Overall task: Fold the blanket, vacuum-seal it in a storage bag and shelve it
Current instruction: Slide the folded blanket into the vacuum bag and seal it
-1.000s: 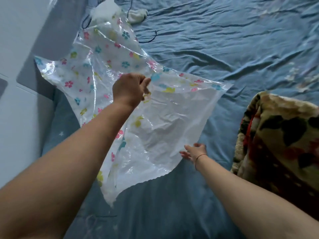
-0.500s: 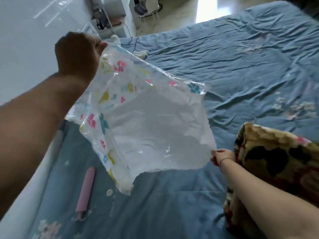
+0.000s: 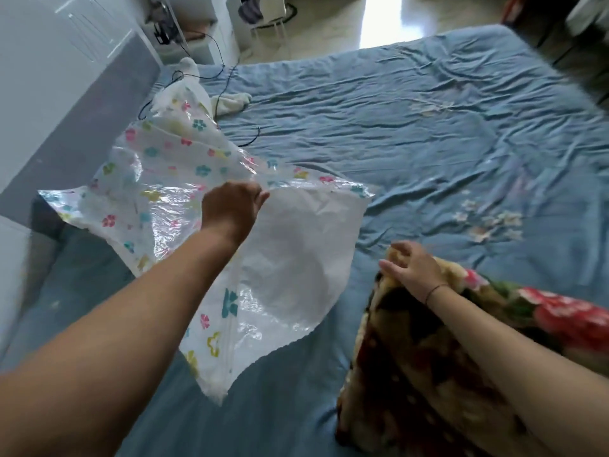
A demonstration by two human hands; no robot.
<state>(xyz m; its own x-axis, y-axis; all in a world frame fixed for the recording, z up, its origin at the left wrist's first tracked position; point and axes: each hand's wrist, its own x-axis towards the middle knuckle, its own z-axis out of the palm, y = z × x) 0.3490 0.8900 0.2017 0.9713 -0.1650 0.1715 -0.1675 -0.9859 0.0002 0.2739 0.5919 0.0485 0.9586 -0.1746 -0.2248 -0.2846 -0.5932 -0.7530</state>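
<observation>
A wide bed (image 3: 412, 133) fills the room's middle, covered by a rumpled blue sheet with pale flowers stitched toward its right side. Beyond its far edge lies a light floor (image 3: 379, 28) with a bright patch of daylight and a white chair (image 3: 273, 21). A white cabinet (image 3: 66, 67) stands tight against the bed's left side.

Near the far left corner of the bed, a black cable (image 3: 227, 77) trails across the sheet past a small crumpled white cloth (image 3: 232, 103).

The left hand (image 3: 232, 211) is clenched on the upper edge of the storage bag (image 3: 296, 258), a clear plastic bag printed with coloured flowers. It is held up over the bed's left half, its lower corner drooping toward the sheet.

The folded blanket (image 3: 412, 374), plush, with red and dark flowers, sits on the near right of the bed, just beside the bag. The right hand (image 3: 412, 272) rests on its top fold; whether the fingers actually grip it I cannot tell.

The middle and far right of the bed lie open.
</observation>
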